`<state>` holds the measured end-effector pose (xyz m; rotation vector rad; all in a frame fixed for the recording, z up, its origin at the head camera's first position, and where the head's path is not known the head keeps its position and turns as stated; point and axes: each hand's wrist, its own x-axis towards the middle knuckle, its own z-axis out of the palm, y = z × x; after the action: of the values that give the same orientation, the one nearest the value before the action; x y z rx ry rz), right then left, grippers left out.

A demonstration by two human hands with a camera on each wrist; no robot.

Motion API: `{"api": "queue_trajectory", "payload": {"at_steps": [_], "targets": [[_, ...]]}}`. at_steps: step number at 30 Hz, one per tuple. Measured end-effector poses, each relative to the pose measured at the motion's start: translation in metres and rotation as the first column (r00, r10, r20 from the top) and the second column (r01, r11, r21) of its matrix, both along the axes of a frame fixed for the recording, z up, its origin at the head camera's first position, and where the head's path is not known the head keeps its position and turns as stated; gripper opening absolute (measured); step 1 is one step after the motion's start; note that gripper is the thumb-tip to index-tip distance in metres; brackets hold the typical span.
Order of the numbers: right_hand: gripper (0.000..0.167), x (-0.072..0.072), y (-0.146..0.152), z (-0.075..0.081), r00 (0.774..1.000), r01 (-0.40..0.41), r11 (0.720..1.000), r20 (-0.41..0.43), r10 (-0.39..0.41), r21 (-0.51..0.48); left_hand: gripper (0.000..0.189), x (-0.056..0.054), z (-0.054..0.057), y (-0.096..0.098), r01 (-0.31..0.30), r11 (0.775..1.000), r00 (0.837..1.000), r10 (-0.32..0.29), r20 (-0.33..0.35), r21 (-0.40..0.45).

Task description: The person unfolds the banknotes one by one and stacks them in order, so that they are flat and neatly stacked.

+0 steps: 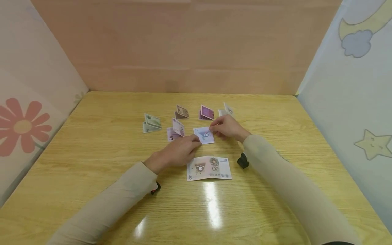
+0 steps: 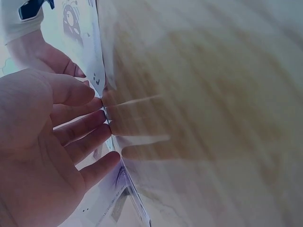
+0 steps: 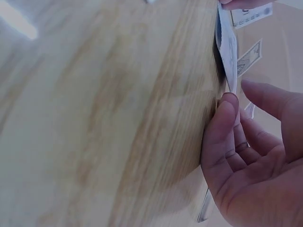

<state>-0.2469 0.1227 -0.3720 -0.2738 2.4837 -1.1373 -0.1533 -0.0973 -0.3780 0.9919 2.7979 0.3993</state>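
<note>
A small blue-white play banknote [image 1: 204,135] with a cartoon figure lies near the table's middle, between both hands. My left hand [image 1: 181,149] touches its near left edge; in the left wrist view its fingers [image 2: 85,126] reach out nearly straight with the tips on the table. At the upper right corner, my right hand [image 1: 227,127] pinches the note. The right wrist view shows the pale note [image 3: 228,52] edge-on, its end at the fingertips. Beside the left hand, a purple 5 note [image 1: 178,128] stands half folded. An opened 20 note [image 1: 209,168] with a centre crease lies nearer to me.
Several folded notes stand farther back: a green one [image 1: 152,120], a brown one [image 1: 182,112], a purple one [image 1: 207,112] and a pale one [image 1: 228,109] behind the right hand. A board [image 1: 190,47] closes off the table's [image 1: 92,143] far edge; decorated walls flank both sides.
</note>
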Motion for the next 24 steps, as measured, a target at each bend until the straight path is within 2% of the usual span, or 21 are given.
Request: {"api": "queue_trajectory", "payload": {"at_steps": [11, 20, 24], "targets": [[0.021, -0.0027, -0.0036, 0.0023, 0.999, 0.041, 0.999, 0.009, -0.041, 0.016, 0.037, -0.0003, -0.0002, 0.0014, 0.004, 1.000, 1.000, -0.004, -0.005, 0.000], [0.022, -0.0017, -0.0030, 0.0024, 0.994, 0.068, 0.992, 0.094, -0.058, -0.111, 0.039, 0.0016, -0.0006, 0.0001, -0.012, 1.000, 1.000, 0.013, 0.027, -0.021], [0.023, -0.0001, 0.0008, 0.0031, 0.992, 0.068, 0.987, 0.113, -0.051, -0.149, 0.039, 0.0039, 0.0002, -0.0008, -0.016, 1.000, 0.999, 0.016, 0.043, 0.001]]}}
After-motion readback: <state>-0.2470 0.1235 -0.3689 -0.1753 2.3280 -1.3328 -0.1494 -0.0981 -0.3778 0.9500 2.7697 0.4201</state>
